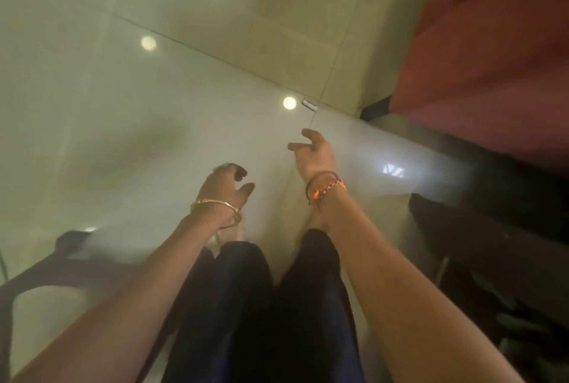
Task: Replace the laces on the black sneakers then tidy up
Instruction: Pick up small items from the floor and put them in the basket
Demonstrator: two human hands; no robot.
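Glossy pale floor tiles [92,111] fill the view, blurred, with two round ceiling lights reflected in them. No black sneakers and no laces show anywhere here, so where they are I cannot tell.

Out front, both arms reach forward over the floor. Left hand [226,185] hangs palm down, fingers loosely curled, and there is something dark at the fingertips, too blurred to say whether it is a held thing or a shadow. Gold bangle [215,203] sits on that wrist. Right hand [312,151] is further forward and higher in the picture, fingers spread and relaxed, nothing in it. Orange and brown thread bands [326,187] wrap that wrist.

Below the hands, the person's legs in dark trousers [246,305] run down to the bottom edge. Just ahead of the right hand, a small pale object [309,104] lies at a tile joint. To the right rises a dark red cushioned seat [492,43], with dark furniture [492,228] beneath it. Lower left, a dark curved frame [46,271] lies against the floor.
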